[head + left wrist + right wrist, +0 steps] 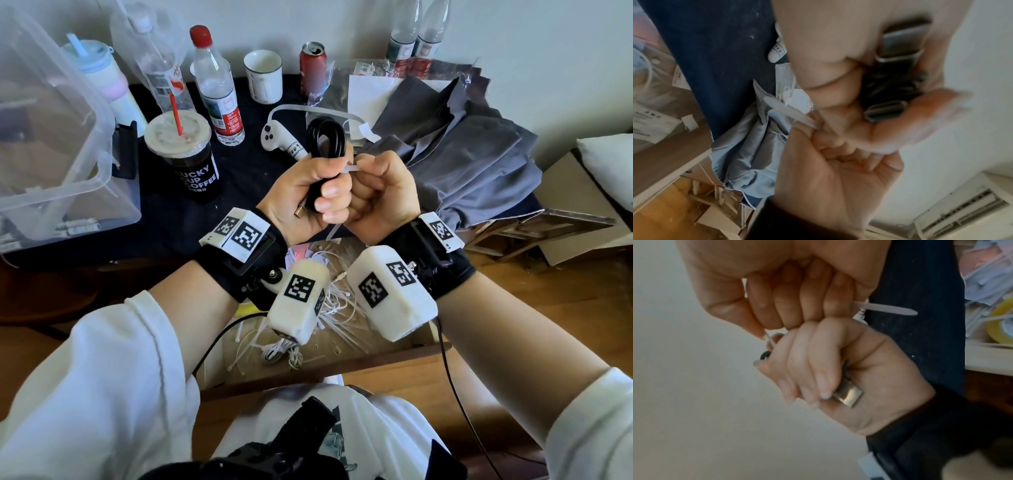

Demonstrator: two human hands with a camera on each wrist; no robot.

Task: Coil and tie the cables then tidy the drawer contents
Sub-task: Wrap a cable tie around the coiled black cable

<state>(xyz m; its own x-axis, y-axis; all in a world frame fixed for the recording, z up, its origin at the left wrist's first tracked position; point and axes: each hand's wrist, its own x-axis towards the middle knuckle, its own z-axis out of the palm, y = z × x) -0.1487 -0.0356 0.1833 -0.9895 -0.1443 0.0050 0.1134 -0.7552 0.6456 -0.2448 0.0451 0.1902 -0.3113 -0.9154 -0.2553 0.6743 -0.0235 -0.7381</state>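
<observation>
We see the table under a dark cloth, w/ a clear plastic bin at its left end and a crumpled grey cloth at the right. Below it the drawer stands open, holding loose white cables and white zip ties in a tangle. On the table we count water bottles, a lidded coffee cup w/ a red straw, a white mug, a red can and a white controller.

Over the table's front edge, our left hand is fisted round the coiled black cable; the loop end sticks up above the thumb, and a metal plug pokes out near the palm. Our right hand is curled tight beside it, knuckles touching the left fingers, pinching a white zip tie that runs to the cable bundle. The tie's tail sticks out below the two hands.
</observation>
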